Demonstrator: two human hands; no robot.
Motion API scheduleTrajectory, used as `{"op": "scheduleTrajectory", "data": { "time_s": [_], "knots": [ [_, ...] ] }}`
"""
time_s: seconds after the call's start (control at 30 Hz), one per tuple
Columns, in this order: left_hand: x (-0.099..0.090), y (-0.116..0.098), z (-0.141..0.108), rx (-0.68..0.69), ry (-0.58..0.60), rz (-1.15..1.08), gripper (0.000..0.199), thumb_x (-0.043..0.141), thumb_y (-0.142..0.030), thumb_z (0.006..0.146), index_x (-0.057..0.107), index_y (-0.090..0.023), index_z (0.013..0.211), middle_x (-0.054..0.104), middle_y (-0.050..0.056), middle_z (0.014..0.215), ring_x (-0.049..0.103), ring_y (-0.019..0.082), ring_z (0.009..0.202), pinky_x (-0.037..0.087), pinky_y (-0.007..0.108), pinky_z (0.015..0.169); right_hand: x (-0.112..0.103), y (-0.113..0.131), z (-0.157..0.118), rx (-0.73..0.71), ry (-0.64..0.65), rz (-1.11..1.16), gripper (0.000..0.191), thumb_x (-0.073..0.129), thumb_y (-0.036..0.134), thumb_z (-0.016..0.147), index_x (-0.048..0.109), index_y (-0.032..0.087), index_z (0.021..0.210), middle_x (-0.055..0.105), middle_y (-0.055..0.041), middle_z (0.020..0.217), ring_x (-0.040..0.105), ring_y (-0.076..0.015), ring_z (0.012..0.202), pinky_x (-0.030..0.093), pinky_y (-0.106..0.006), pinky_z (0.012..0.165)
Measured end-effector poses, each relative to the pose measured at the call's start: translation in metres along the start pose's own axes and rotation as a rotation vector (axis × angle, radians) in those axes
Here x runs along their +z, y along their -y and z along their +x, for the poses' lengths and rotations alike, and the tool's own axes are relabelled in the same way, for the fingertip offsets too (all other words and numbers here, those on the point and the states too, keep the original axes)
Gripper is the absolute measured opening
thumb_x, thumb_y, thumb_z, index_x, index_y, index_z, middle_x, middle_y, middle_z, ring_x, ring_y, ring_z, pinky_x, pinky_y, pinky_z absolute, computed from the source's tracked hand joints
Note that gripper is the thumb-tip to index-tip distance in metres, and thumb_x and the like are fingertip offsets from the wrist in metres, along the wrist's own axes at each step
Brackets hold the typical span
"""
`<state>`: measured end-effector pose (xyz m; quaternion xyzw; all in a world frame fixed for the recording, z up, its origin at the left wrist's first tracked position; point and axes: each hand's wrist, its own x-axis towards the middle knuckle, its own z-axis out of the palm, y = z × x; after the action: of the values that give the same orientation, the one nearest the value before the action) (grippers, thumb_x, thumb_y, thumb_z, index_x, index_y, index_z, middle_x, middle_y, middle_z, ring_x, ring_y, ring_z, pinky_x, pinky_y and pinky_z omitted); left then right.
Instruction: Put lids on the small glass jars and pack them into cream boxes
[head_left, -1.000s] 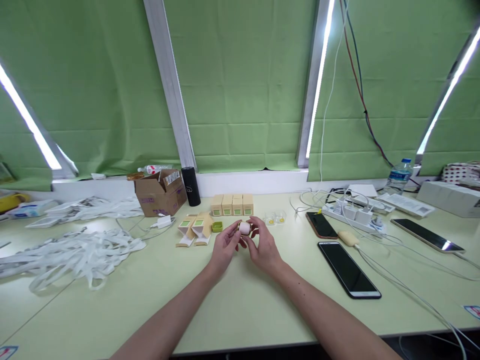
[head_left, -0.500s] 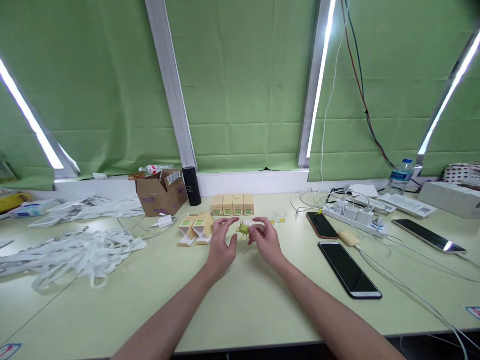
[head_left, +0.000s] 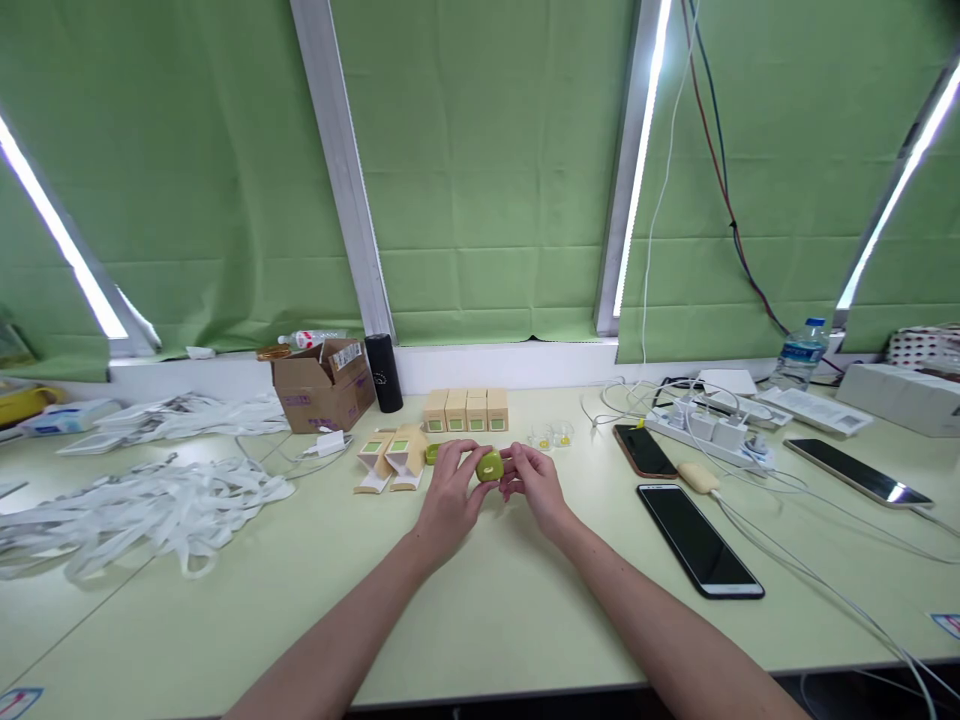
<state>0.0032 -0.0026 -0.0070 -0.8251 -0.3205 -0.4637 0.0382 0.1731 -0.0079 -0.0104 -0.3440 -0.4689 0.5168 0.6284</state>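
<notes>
Pale tabletop (head_left: 517, 620), both hands' (head_left: 448, 492) grip closed around green case (head_left: 490, 466)

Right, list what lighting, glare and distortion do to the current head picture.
Head view: bright strips glare between the green blinds; a white reflection sits on the far-right phone; soft shadow under the hands; wide-angle stretch toward the edges; small print on the kraft boxes unreadable.

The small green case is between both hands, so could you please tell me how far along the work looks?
Likely done: four small boxes stand in a row, apparently closed. In hand: the left hand holds the green case, the right hand at its side. Possibly left: two opened boxes, another green piece and two clear containers nearby.
</notes>
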Motion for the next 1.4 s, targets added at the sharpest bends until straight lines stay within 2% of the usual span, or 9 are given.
{"op": "scheduleTrajectory", "data": {
  "time_s": [0.17, 0.3, 0.4, 0.5, 0.67, 0.87, 1.0, 1.1, 1.4],
  "knots": [
    [0.003, 0.004, 0.003, -0.23, -0.077, -0.133, 0.036, 0.069, -0.036, 0.094, 0.065, -0.025, 0.128, 0.061, 0.011, 0.121, 0.055, 0.028, 0.12, 0.048, 0.046, 0.104, -0.009, -0.007, 0.005, -0.049, -0.056, -0.225, 0.051, 0.062, 0.068, 0.086, 0.071, 0.018, 0.09, 0.071, -0.0045, 0.069, 0.058, -0.0149, 0.053, 0.042, -0.026, 0.049],
    [0.004, 0.011, 0.009, -0.461, -0.128, -0.322, 0.034, 0.07, -0.047, 0.091, 0.072, -0.022, 0.115, 0.066, 0.01, 0.118, 0.062, 0.024, 0.107, 0.053, 0.036, 0.089, -0.023, -0.009, 0.01, -0.098, -0.176, -0.647, 0.028, 0.057, 0.044, 0.093, 0.071, 0.022, 0.085, 0.071, -0.0021, 0.071, 0.062, -0.0187, 0.065, 0.046, -0.03, 0.063],
    [0.004, 0.015, 0.013, -0.607, -0.142, -0.481, 0.042, 0.07, -0.057, 0.087, 0.074, -0.019, 0.103, 0.07, 0.01, 0.112, 0.066, 0.021, 0.095, 0.054, 0.031, 0.082, -0.036, -0.007, 0.015, -0.074, -0.29, -0.959, 0.019, 0.053, 0.03, 0.096, 0.072, 0.025, 0.094, 0.075, -0.0036, 0.086, 0.067, -0.0226, 0.08, 0.043, -0.032, 0.068],
    [0.001, 0.016, 0.015, -0.682, -0.137, -0.602, 0.05, 0.071, -0.065, 0.083, 0.075, -0.017, 0.097, 0.073, 0.009, 0.103, 0.066, 0.021, 0.09, 0.054, 0.031, 0.08, -0.049, -0.006, 0.02, -0.091, -0.343, -1.212, 0.024, 0.054, 0.022, 0.095, 0.07, 0.024, 0.112, 0.074, -0.0097, 0.1, 0.066, -0.0275, 0.096, 0.043, -0.035, 0.075],
    [-0.002, 0.014, 0.017, -0.712, -0.135, -0.666, 0.051, 0.073, -0.067, 0.08, 0.077, -0.017, 0.091, 0.075, 0.009, 0.097, 0.066, 0.022, 0.085, 0.056, 0.032, 0.078, -0.07, -0.014, 0.029, -0.169, -0.383, -1.483, 0.05, 0.058, 0.015, 0.091, 0.059, 0.019, 0.141, 0.069, -0.0188, 0.11, 0.06, -0.0326, 0.102, 0.039, -0.041, 0.083],
    [-0.001, 0.014, 0.016, -0.716, -0.133, -0.672, 0.05, 0.075, -0.066, 0.078, 0.077, -0.018, 0.092, 0.075, 0.008, 0.097, 0.066, 0.021, 0.084, 0.056, 0.03, 0.075, -0.083, -0.022, 0.035, -0.214, -0.397, -1.532, 0.037, 0.052, 0.013, 0.094, 0.071, 0.024, 0.124, 0.065, -0.0161, 0.103, 0.055, -0.0293, 0.1, 0.037, -0.041, 0.085],
    [-0.002, 0.013, 0.015, -0.722, -0.125, -0.672, 0.05, 0.075, -0.065, 0.078, 0.078, -0.018, 0.094, 0.075, 0.009, 0.099, 0.066, 0.02, 0.084, 0.056, 0.031, 0.076, -0.079, -0.019, 0.037, -0.212, -0.345, -1.508, 0.027, 0.051, 0.012, 0.096, 0.075, 0.023, 0.105, 0.062, -0.0144, 0.101, 0.053, -0.0284, 0.098, 0.037, -0.04, 0.083],
    [-0.003, 0.011, 0.016, -0.714, -0.137, -0.684, 0.05, 0.076, -0.064, 0.078, 0.078, -0.018, 0.096, 0.076, 0.009, 0.099, 0.066, 0.021, 0.084, 0.056, 0.031, 0.076, -0.072, -0.017, 0.035, -0.258, -0.297, -1.425, 0.024, 0.054, 0.012, 0.096, 0.074, 0.023, 0.102, 0.06, -0.0128, 0.104, 0.053, -0.0275, 0.099, 0.04, -0.038, 0.083],
    [-0.001, 0.012, 0.017, -0.728, -0.154, -0.719, 0.049, 0.077, -0.065, 0.077, 0.076, -0.017, 0.089, 0.075, 0.007, 0.094, 0.064, 0.018, 0.079, 0.055, 0.029, 0.074, -0.044, -0.018, 0.016, -0.483, 0.006, -1.272, 0.024, 0.061, 0.003, 0.084, 0.071, 0.023, 0.093, 0.057, -0.0098, 0.108, 0.053, -0.0268, 0.101, 0.05, -0.039, 0.085]
  ]
}}
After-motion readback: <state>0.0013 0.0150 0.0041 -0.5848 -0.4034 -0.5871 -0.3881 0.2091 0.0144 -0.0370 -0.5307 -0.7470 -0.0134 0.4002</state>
